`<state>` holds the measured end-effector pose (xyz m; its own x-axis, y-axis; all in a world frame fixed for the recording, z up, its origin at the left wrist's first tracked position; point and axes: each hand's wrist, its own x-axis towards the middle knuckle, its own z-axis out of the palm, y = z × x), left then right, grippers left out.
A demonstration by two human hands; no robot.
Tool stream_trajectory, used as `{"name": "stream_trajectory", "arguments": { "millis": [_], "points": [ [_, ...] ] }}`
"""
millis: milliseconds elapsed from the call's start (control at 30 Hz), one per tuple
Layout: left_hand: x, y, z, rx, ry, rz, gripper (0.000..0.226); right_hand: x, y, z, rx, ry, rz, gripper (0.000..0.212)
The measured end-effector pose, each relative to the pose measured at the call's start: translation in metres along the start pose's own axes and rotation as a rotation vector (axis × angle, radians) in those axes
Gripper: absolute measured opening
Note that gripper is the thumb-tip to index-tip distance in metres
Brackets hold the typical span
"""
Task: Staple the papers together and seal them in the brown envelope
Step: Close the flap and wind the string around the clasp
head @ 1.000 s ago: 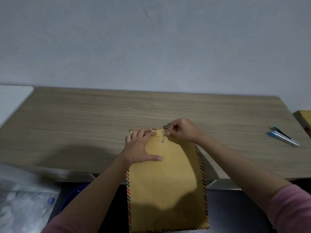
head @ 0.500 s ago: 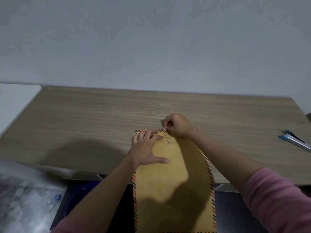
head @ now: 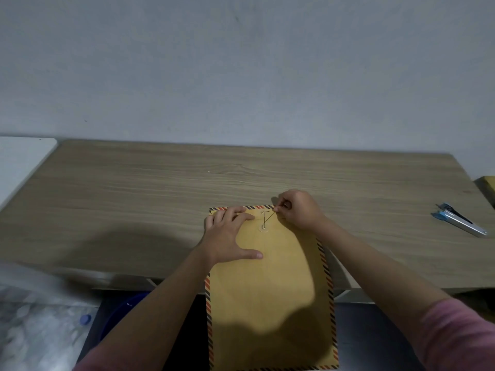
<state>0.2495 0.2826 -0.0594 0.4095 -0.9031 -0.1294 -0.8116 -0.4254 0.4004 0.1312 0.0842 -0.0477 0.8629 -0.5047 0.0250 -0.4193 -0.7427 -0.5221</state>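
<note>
I see my left hand (head: 227,236) pressing flat on the striped-edged brown envelope (head: 270,290); my right hand (head: 298,208) pinches its thin closure string (head: 268,220) above the round clasp.

Envelope (head: 270,290) btm cut off by frame edge; papers hidden.

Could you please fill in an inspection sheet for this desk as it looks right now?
Surface: wooden desk, its near edge under the envelope.
Job's things: brown envelope flat, overhanging the near edge; closure string stretched from the lower button; stapler lying far right; papers not visible.
Clutter: yellow object at the right edge, unidentifiable.
Grippers: left hand presses flat on the envelope's top; right hand pinches the string.
Cables: nothing seen.
Surroundings: grey wall; white surface to the left; blue bin below.
</note>
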Motion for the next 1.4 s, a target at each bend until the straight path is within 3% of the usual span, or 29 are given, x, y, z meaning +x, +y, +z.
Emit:
{"name": "stream_trajectory", "arguments": {
  "millis": [333,567,733,1200,1400],
  "points": [
    [0.0,0.001,-0.001,0.031,-0.001,0.006,0.099,0.007,-0.01,0.0,0.008,0.08,-0.04,0.019],
    [0.0,0.001,-0.001,0.054,-0.017,0.018,0.098,0.037,-0.04,0.017,-0.043,-0.069,-0.043,0.028],
    [0.001,0.0,-0.002,0.077,-0.046,0.017,0.096,0.041,-0.039,0.017,0.002,-0.086,0.038,0.034],
    [0.009,0.006,-0.01,0.176,-0.124,0.011,0.103,0.022,-0.011,0.003,0.08,0.02,0.141,0.025],
    [0.008,0.006,-0.01,0.162,-0.129,0.002,0.104,-0.007,-0.003,0.003,0.11,0.091,0.035,0.014]
  ]
}}
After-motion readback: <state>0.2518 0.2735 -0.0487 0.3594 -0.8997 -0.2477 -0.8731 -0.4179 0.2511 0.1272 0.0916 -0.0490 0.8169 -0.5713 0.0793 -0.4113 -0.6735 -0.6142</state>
